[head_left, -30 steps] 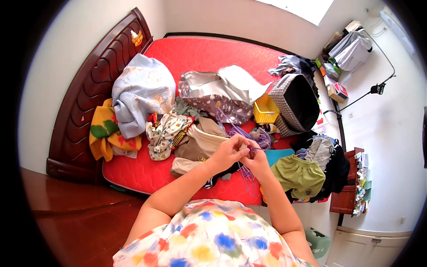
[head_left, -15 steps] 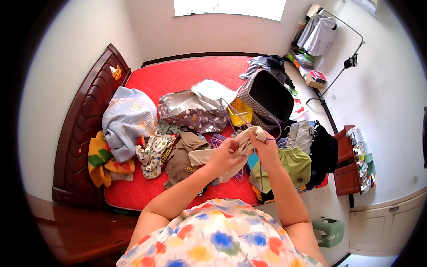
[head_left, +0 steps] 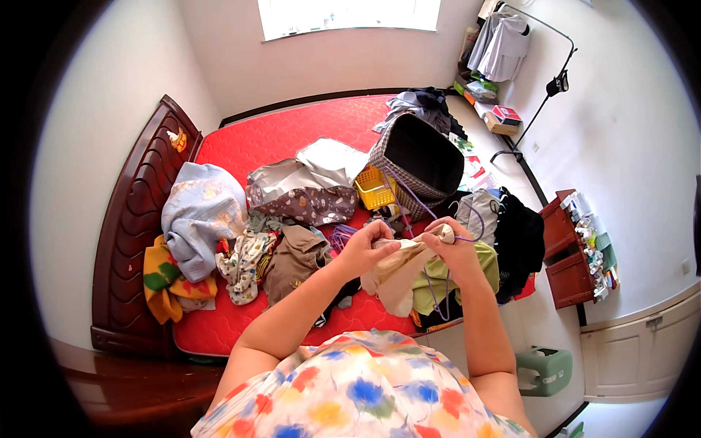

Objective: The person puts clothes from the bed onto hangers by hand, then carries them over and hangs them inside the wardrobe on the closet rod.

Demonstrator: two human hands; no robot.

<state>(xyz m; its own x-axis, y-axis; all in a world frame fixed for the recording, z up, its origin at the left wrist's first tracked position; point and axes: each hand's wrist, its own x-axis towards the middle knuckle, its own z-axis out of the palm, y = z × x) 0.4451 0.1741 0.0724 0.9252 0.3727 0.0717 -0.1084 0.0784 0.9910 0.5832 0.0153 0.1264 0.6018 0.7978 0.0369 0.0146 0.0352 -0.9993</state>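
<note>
A beige garment (head_left: 398, 283) hangs bunched between my two hands, its lower part falling over the bed's front edge. My left hand (head_left: 371, 250) pinches the cloth near its upper left edge. Gathered cloth is in the closed fingers of my right hand (head_left: 454, 252), and a thin purple clothes hanger (head_left: 478, 216) passes through the same grip. The hanger's bars reach up toward the basket and down past the garment. Whether more than one hanger is there I cannot tell. Green shorts (head_left: 482, 276) lie just under my right hand.
The red mattress (head_left: 219, 321) holds a checked storage basket (head_left: 383, 157), a yellow plastic basket (head_left: 372, 191), a brown top (head_left: 296, 259), a pale blue quilt (head_left: 204, 208) and dark clothes (head_left: 522, 248). A wooden cabinet (head_left: 566, 281) and a green plastic stool (head_left: 548, 371) stand at right.
My hands have moved apart and slightly down. The beige garment has spread wider and hangs lower between them. The whole view has shifted a little to the right.
</note>
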